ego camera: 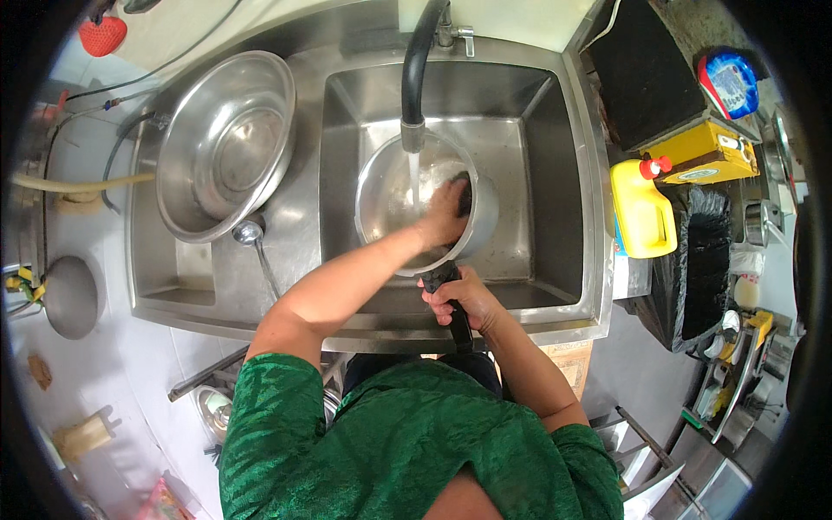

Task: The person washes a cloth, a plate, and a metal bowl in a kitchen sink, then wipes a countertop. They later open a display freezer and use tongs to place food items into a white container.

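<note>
A metal pot point(390, 195) with a black handle point(460, 328) is tilted in the right-hand basin of a stainless steel sink point(552, 195). Inside it, my left hand point(444, 214) presses a dark scrubbing pad point(464, 194) against the right part of the wall; the fingers partly hide the pad. My right hand point(461, 299) is closed around the pot's handle at the sink's front edge. Water runs into the pot from a black faucet point(416, 78) with a metal tip, left of my left hand.
Left of the basin, a large steel bowl point(224, 146) leans over a second basin point(195, 279), beside a ladle point(248, 233). On the right stand a yellow jug point(634, 208) with a red cap, a yellow box point(705, 156) and a bin lined with a black bag point(705, 266).
</note>
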{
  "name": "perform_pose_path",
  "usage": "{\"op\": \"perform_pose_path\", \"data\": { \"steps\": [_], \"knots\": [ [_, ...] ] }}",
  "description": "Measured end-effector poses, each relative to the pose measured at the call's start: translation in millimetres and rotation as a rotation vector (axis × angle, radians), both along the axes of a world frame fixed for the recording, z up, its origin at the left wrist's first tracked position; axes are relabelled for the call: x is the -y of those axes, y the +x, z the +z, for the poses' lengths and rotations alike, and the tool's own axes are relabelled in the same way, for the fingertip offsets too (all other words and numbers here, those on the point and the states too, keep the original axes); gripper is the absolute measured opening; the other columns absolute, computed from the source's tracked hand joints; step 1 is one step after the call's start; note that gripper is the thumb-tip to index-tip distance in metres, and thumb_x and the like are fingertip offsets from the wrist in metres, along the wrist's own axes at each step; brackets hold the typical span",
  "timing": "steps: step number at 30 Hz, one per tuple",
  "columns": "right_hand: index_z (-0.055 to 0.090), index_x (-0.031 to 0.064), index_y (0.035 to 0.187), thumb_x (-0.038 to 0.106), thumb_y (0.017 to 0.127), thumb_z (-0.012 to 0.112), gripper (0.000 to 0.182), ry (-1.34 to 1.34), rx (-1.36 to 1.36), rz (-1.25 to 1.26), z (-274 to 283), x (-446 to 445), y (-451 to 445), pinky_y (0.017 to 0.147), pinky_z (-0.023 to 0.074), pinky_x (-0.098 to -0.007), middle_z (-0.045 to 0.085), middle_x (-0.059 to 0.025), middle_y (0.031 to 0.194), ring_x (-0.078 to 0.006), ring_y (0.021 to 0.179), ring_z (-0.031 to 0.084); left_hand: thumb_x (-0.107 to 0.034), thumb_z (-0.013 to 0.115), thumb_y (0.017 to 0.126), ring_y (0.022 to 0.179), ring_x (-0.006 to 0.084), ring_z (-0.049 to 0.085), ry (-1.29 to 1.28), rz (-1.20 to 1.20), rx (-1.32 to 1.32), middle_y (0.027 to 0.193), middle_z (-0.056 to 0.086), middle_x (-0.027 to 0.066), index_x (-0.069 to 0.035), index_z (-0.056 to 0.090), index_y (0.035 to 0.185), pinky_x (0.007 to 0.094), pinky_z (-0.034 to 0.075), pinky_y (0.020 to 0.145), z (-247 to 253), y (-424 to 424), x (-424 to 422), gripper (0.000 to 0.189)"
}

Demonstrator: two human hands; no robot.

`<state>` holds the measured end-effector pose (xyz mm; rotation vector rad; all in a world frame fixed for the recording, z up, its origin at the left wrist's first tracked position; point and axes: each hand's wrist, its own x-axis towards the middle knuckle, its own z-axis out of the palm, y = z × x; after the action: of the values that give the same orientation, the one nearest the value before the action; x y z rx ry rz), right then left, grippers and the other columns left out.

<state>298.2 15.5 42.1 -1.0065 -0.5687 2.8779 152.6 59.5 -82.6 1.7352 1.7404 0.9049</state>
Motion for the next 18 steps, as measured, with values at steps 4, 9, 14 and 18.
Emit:
{"op": "perform_pose_path", "data": {
  "steps": [4,9,14,18],
  "knots": [
    [0.052,-0.0069,0.092,-0.002,0.068,0.06,0.026,-0.001,0.038,-0.038,-7,0,5,0.039,0.035,-0.0272,0.053,-0.0105,0.067,-0.0113,0.045,0.041,-0.013,0.064,0.071,0.118,0.0384,0.036,0.076,-0.128,-0.024,0.134,0.032,0.0146,-0.013,0.035,0.132,0.0503,0.032,0.095,2,12,-3,0.067],
    [0.052,-0.0063,0.088,-0.003,0.067,0.06,0.023,0.024,0.075,-0.084,-6,-3,11,0.039,0.0358,-0.0278,0.052,-0.0102,0.066,-0.0116,0.045,0.042,-0.013,0.059,0.072,0.111,0.0312,0.042,-0.22,-0.444,-0.725,0.132,0.037,0.0112,-0.011,0.052,0.118,0.046,0.035,0.088,71,-9,-2,0.047],
    [0.048,-0.0034,0.079,-0.004,0.067,0.06,0.017,0.058,0.088,-0.11,-16,3,11,0.038,0.0361,-0.0282,0.05,-0.0078,0.063,-0.0118,0.045,0.043,-0.014,0.053,0.075,0.117,0.0283,0.037,0.126,-0.425,-1.332,0.133,0.037,0.0092,-0.009,0.064,0.103,0.0527,0.03,0.094,94,-57,-25,0.031],
    [0.046,-0.0033,0.079,-0.005,0.066,0.059,0.018,0.074,0.089,-0.195,-13,-7,7,0.037,0.0351,-0.0277,0.046,-0.0054,0.058,-0.0116,0.044,0.043,-0.014,0.046,0.082,0.122,0.0266,0.034,-0.165,-0.431,-1.533,0.131,0.038,0.0107,-0.004,0.06,0.109,0.0543,0.022,0.102,105,-48,-24,0.032]
  ]
}}
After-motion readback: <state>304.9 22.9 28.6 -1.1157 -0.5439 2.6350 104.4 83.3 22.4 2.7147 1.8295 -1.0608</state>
